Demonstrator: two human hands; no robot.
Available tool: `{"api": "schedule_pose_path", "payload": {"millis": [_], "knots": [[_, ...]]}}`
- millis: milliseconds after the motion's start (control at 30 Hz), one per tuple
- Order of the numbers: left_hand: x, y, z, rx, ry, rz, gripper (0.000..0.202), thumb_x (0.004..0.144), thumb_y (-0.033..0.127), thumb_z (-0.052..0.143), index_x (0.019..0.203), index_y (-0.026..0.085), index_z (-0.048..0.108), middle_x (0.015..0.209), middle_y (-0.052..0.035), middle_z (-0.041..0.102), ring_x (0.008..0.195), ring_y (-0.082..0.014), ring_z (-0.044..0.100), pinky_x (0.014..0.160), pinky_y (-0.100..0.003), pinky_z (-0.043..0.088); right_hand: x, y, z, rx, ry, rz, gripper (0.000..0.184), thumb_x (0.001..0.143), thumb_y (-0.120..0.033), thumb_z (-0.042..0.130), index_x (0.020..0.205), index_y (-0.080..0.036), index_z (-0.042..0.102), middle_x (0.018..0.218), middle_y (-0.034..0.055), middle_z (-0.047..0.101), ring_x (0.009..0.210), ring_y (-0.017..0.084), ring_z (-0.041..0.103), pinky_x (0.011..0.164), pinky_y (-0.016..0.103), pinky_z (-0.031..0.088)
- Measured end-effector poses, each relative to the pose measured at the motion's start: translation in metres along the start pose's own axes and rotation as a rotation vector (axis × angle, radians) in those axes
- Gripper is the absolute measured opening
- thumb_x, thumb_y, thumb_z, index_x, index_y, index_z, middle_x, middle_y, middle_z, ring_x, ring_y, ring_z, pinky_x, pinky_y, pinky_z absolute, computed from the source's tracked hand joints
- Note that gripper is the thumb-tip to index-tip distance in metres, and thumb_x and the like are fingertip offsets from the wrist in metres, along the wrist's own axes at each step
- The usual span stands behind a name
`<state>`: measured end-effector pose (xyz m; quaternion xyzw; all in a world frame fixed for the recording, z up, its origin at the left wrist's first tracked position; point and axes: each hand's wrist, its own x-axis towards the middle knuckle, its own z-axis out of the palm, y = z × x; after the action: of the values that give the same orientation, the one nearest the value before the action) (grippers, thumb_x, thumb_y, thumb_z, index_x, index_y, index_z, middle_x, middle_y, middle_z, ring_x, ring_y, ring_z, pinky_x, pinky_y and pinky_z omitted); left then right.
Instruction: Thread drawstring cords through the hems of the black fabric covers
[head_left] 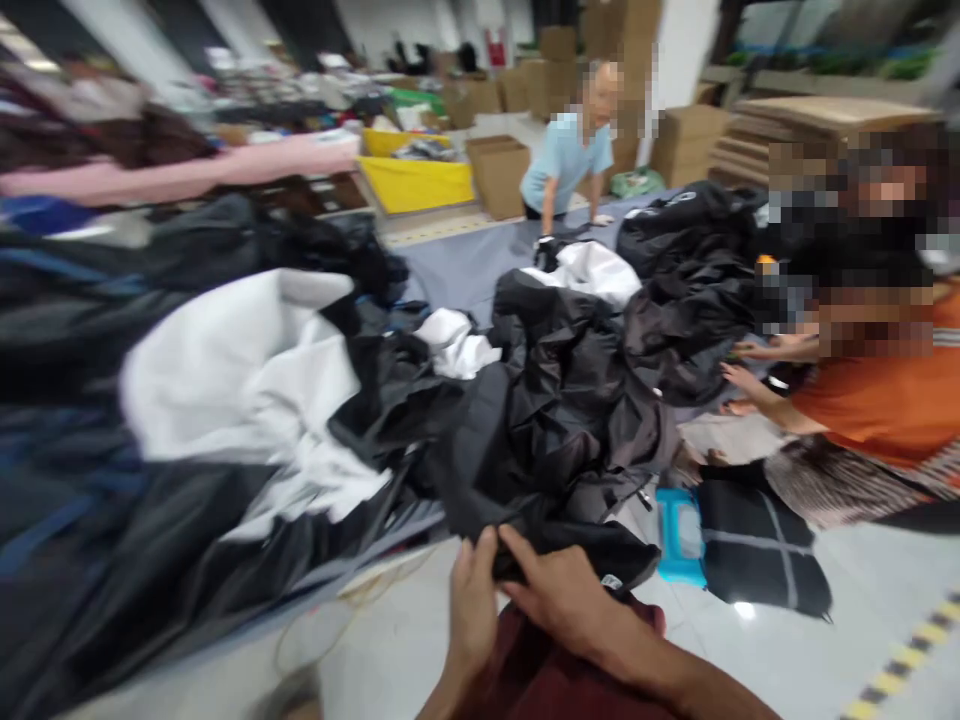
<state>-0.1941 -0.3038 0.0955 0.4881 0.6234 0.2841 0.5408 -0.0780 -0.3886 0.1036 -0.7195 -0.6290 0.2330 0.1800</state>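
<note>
My left hand (474, 595) and my right hand (562, 595) are close together at the table's near edge. Both are closed on the edge of a piece of black fabric (480, 450), fingertips pressed to it. The cloth runs up from my fingers into a crumpled black heap, and one flap with a small white mark (611, 581) hangs to the right of my right hand. Left of my hands lies a large white cloth (255, 370) among more dark cloth. A smaller white piece (455, 343) is farther up. Motion blurs parts of the view.
A co-worker in a light blue shirt (568, 160) leans over the grey table (457, 255). Others sit at the right, one in an orange top (885, 405). A black bag-like item (765, 545) lies beside a blue plastic stool (679, 540). Behind stand a yellow bin (420, 183) and cardboard boxes (499, 175).
</note>
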Motion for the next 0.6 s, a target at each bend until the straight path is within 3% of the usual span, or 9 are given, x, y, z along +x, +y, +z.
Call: {"api": "schedule_pose_path", "payload": {"millis": [67,167,233,300,433,600], "knots": [[-0.004,0.011,-0.002,0.049,-0.175,0.018,0.046,0.086,0.064,0.075,0.098,0.019,0.076,0.108,-0.0141,0.078,0.114,-0.0348,0.069,0.097,-0.042,0.055,-0.014,0.018,-0.003,0.088,0.058,-0.021,0.056,0.110,-0.035,0.062,0.163,-0.022,0.050,0.112,0.0107,0.085,0.090,0.026,0.084,0.079,0.029,0.064],[0.009,0.032,-0.014,0.079,-0.401,0.079,0.064,0.092,0.079,0.062,0.089,0.017,0.077,0.080,-0.0119,0.076,0.080,-0.0281,0.071,0.073,-0.037,0.055,-0.034,0.043,-0.012,0.265,0.127,-0.099,0.045,0.116,-0.038,0.048,0.157,-0.025,0.059,0.109,0.0077,0.085,0.087,0.022,0.084,0.079,0.025,0.063],[0.025,0.044,-0.020,0.017,-0.358,0.098,0.072,0.091,0.085,0.059,0.092,0.015,0.076,0.071,-0.0099,0.072,0.069,-0.0242,0.068,0.064,-0.033,0.053,-0.049,0.052,-0.017,0.321,0.137,-0.141,0.044,0.117,-0.041,0.044,0.153,-0.025,0.063,0.097,0.0054,0.085,0.077,0.020,0.083,0.073,0.023,0.062],[0.040,0.050,-0.016,-0.095,-0.293,0.040,0.074,0.082,0.086,0.070,0.099,0.014,0.074,0.075,-0.0092,0.072,0.071,-0.0232,0.070,0.064,-0.032,0.054,-0.063,0.057,-0.019,0.302,0.143,-0.182,0.044,0.117,-0.042,0.043,0.150,-0.023,0.065,0.086,0.0034,0.083,0.068,0.020,0.081,0.065,0.023,0.060],[0.050,0.036,0.022,-0.309,-0.332,-0.159,0.072,0.064,0.067,0.096,0.105,0.019,0.062,0.083,-0.0049,0.073,0.073,-0.0192,0.070,0.068,-0.030,0.055,-0.087,0.062,-0.016,0.217,0.188,-0.192,0.045,0.118,-0.041,0.041,0.150,-0.022,0.066,0.087,0.0047,0.083,0.064,0.019,0.080,0.059,0.021,0.058],[0.032,0.001,0.069,-0.360,-0.275,-0.228,0.055,0.068,0.051,0.095,0.097,0.020,0.060,0.080,-0.0017,0.070,0.069,-0.0172,0.065,0.064,-0.028,0.049,-0.103,0.074,-0.001,0.255,0.219,-0.087,0.042,0.117,-0.040,0.045,0.152,-0.025,0.063,0.095,0.0035,0.085,0.068,0.018,0.082,0.062,0.020,0.060]]}}
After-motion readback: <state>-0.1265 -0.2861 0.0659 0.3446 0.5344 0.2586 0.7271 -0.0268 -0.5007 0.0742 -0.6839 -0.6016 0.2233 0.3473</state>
